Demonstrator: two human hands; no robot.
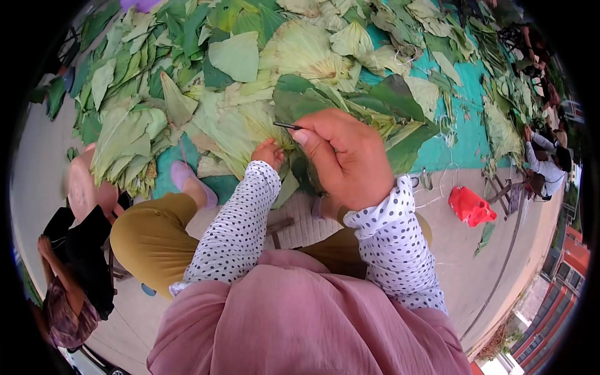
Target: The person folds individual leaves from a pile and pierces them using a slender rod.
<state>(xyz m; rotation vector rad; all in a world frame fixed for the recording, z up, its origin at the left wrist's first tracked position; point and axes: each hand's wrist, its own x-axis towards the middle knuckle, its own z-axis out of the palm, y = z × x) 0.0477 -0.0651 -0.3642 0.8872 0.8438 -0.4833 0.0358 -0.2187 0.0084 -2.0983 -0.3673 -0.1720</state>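
Between thumb and fingers, my right hand [340,156] pinches a thin black rod-like tool [287,125]; its full shape is hidden in the grip. Lower and to the left, my left hand [269,154] has its fingers curled at the edge of a pale lotus leaf [231,128] and seems to grip it, though the fingertips are partly hidden. Dark green lotus leaves [400,100] lie folded just beyond my right hand. A wide, yellowish lotus leaf [306,53] is spread further off.
Piled leaves [128,137] cover much of the teal sheet [453,147]. Loose white strings and a red plastic bag [471,206] lie at the right. One person [69,287] is close at left; another person [550,165] sits at far right. A pink container [87,187] stands left.
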